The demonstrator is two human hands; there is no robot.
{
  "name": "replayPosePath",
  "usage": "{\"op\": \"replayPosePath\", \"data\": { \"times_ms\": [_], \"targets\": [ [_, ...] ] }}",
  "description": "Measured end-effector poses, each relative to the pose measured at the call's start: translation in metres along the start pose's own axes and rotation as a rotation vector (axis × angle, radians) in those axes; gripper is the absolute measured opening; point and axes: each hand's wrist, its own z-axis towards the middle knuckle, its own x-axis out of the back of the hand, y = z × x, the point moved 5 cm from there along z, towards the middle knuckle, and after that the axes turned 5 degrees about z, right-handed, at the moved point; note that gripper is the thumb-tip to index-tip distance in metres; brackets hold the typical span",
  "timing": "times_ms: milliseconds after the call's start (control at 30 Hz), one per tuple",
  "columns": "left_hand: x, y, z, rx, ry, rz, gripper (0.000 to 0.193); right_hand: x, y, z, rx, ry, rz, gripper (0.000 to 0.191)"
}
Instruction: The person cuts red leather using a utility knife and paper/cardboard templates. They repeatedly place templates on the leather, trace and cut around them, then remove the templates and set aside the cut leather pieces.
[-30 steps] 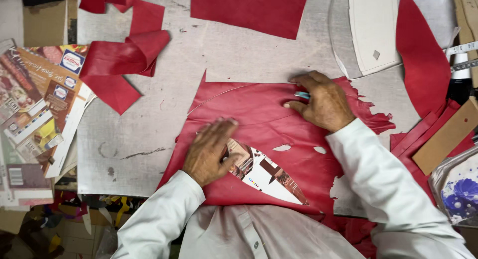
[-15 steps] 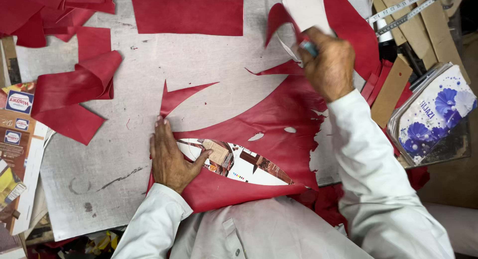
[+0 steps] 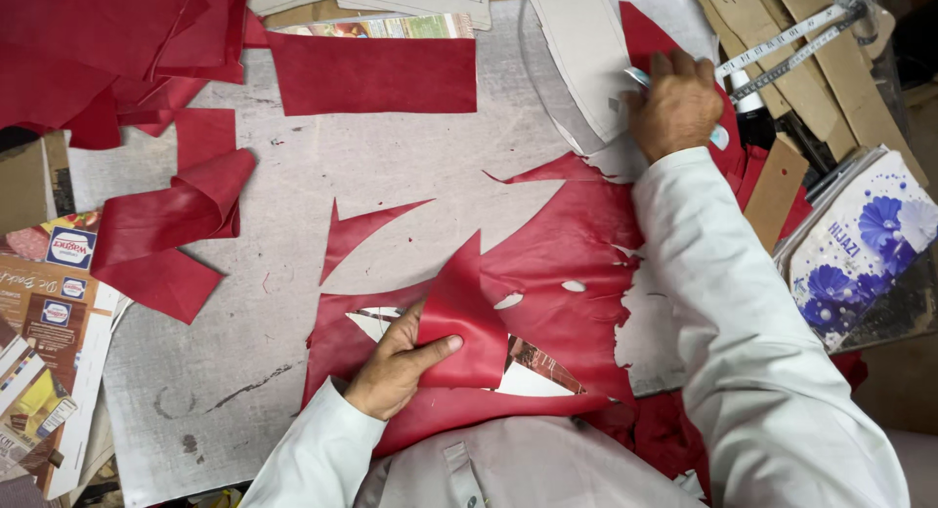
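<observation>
Now the left hand (image 3: 396, 366) pinches a cut red leather piece (image 3: 464, 322) clear of the sheet (image 3: 576, 254), while the right hand (image 3: 672, 105) grips a small tool against the pale pattern (image 3: 586, 49).

Left hand (image 3: 396, 366) has lifted a cut red piece (image 3: 464, 322) off the red sheet (image 3: 567, 264); right hand (image 3: 674, 107) moved to the counter's far edge.

Left hand (image 3: 396, 363): holds a cut red piece (image 3: 467, 322), thumb on top, lifted off the big red sheet (image 3: 567, 249).
Right hand (image 3: 674, 105): closed on a small blue-and-white tool (image 3: 637, 76), resting on a white pattern (image 3: 586, 49).
Bench (image 3: 391, 166): grey and scratched, under the sheet.
Far left: more red scraps (image 3: 166, 225).
Right side: flowered box (image 3: 865, 244), tape measure (image 3: 782, 49).
</observation>
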Motion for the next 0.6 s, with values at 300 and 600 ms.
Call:
{"op": "replayPosePath", "data": {
  "times_ms": [300, 600],
  "targets": [
    [0.036, -0.048, -0.013, 0.161, -0.015, -0.517, 0.044, 0.004, 0.035, -0.034, -0.264, 0.238, 0.535, 0.014],
    [0.052, -0.017, 0.059, 0.096, -0.100, -0.336, 0.057, 0.058, -0.165, -0.184, 0.160, -0.197, 1.099, 0.019]
  ]
}}
